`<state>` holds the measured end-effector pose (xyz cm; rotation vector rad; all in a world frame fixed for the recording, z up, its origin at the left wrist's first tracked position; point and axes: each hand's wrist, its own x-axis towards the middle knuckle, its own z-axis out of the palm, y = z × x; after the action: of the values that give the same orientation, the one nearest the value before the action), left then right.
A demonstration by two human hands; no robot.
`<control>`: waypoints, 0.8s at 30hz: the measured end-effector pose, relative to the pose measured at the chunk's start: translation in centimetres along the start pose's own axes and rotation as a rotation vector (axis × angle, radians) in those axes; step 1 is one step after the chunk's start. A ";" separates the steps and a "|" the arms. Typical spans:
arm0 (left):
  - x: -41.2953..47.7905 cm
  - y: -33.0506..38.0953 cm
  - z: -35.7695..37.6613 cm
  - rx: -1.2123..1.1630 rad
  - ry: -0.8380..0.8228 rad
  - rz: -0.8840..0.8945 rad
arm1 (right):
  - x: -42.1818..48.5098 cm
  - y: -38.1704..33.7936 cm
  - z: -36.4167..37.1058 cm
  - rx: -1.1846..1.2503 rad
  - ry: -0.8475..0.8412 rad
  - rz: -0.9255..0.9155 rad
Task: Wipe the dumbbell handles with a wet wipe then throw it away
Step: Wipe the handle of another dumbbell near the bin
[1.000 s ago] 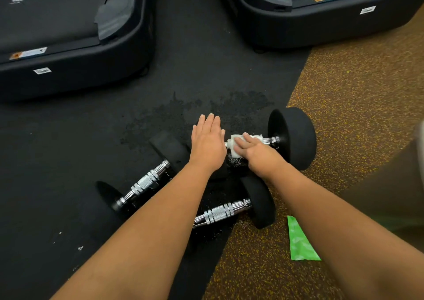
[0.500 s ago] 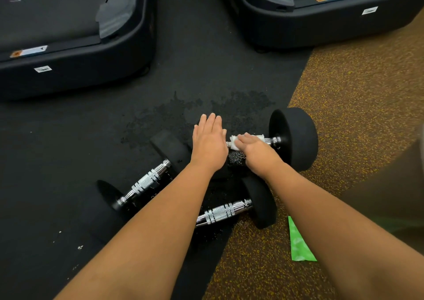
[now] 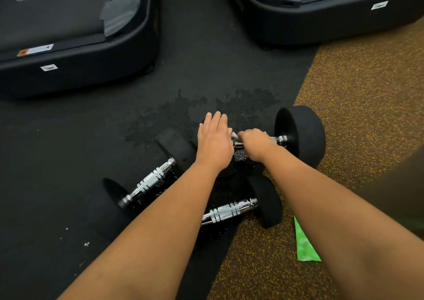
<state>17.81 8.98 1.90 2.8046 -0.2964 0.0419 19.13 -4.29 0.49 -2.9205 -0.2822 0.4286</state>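
Three black dumbbells with chrome handles lie on the floor. The far dumbbell (image 3: 300, 132) has its right head in view. My right hand (image 3: 254, 145) grips its handle with a white wet wipe (image 3: 234, 136) wrapped round it; only a corner of the wipe shows. My left hand (image 3: 214, 141) rests flat, fingers straight, on that dumbbell's left head, hiding it. A second dumbbell (image 3: 150, 181) lies to the left. The third dumbbell (image 3: 226, 212) lies nearer me, partly under my left forearm.
Two black treadmill bases stand at the back, one at the left (image 3: 75, 54) and one at the right (image 3: 321, 17). A green wipe packet (image 3: 304, 245) lies on the speckled brown floor (image 3: 367, 116). A wet patch darkens the black mat (image 3: 183, 109).
My right hand has curled further round the far handle and slid slightly left, covering most of the wipe. My left hand has stayed on the dumbbell head.
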 end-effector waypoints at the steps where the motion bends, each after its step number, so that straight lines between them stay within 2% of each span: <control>1: 0.0 0.0 0.0 -0.001 -0.001 0.002 | 0.0 -0.3 -0.2 -0.015 -0.007 -0.001; 4: 0.2 0.1 0.1 -0.010 0.001 0.000 | -0.1 -0.9 0.0 0.017 -0.012 -0.027; 9: -0.1 0.0 -0.1 -0.013 -0.005 -0.002 | -0.8 0.5 1.6 0.108 0.093 -0.163; 13: 0.1 0.2 -0.1 -0.003 -0.007 0.008 | -0.8 1.2 1.3 0.082 0.092 -0.069; 17: 0.2 0.2 0.0 -0.001 -0.005 -0.010 | -0.2 -0.2 0.7 0.073 0.010 -0.048; 24: 0.1 0.0 0.0 0.018 -0.018 -0.014 | -2.3 1.7 1.1 -0.017 0.039 -0.326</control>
<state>17.91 8.92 1.91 2.8265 -0.2820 0.0158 16.88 -6.27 -0.30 -2.8201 -0.7434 0.3179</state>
